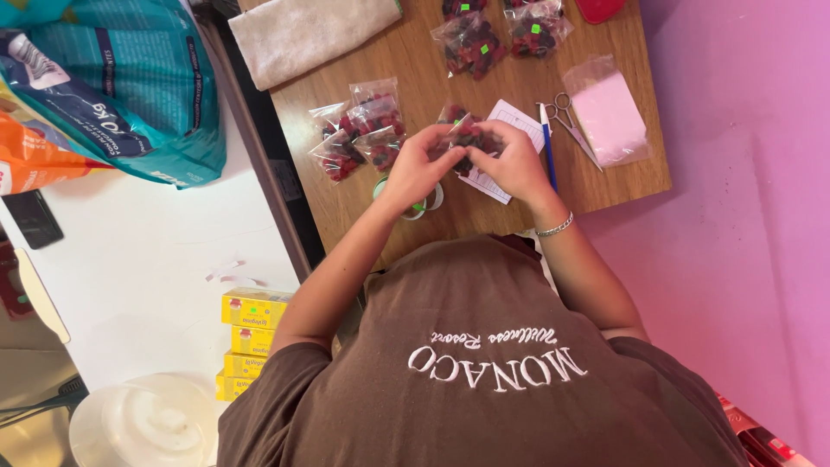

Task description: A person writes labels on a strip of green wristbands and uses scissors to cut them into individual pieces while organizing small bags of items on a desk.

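While both hands pinch one candy bag (464, 138) | left hand (415, 169), right hand (512, 164) closed on it | table edge (484, 227) near wrists

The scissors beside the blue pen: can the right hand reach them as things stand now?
Probably yes. The scissors lie uncovered just beyond the right hand, past the pen, but both hands are busy holding a small bag.

A: Classify the location.
B: Small home packing station. Indicators: wooden table (622, 173) carrying sealed clear candy bags (359, 130), scissors (571, 121) and pen (546, 143); adjacent white counter (147, 251) with stacked yellow boxes (246, 342); pink wall (743, 173).
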